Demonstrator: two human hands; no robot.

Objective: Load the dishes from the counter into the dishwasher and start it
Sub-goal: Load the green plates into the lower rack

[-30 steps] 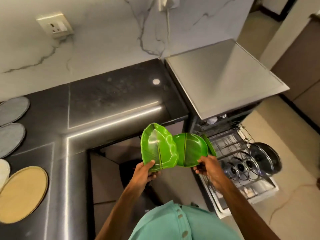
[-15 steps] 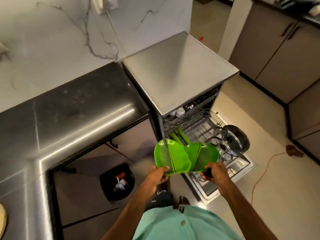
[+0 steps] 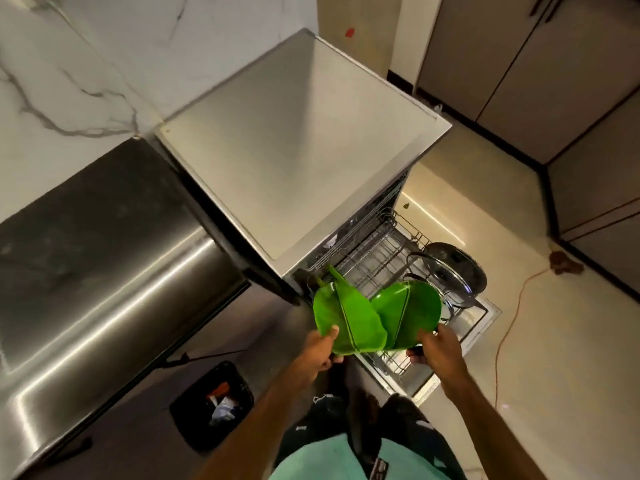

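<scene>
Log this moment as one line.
left hand: grips left green plate | right hand: grips right green plate | rack: out, glass lid inside

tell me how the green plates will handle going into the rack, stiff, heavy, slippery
Probably stiff: the green plates keep shape held by one edge. Likely light: the left hand and right hand hold them by the rim alone. Glossy, so maybe slippery against the rack wires.

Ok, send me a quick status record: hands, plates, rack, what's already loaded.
left hand: grips left green leaf-shaped plastic plate by its near edge
right hand: grips right green leaf-shaped plastic plate
plates: overlapping, held over the pulled-out wire rack, not set in
steel dishwasher: door down
already racked: steel-rimmed glass lid on edge
floor: black waste bin
</scene>
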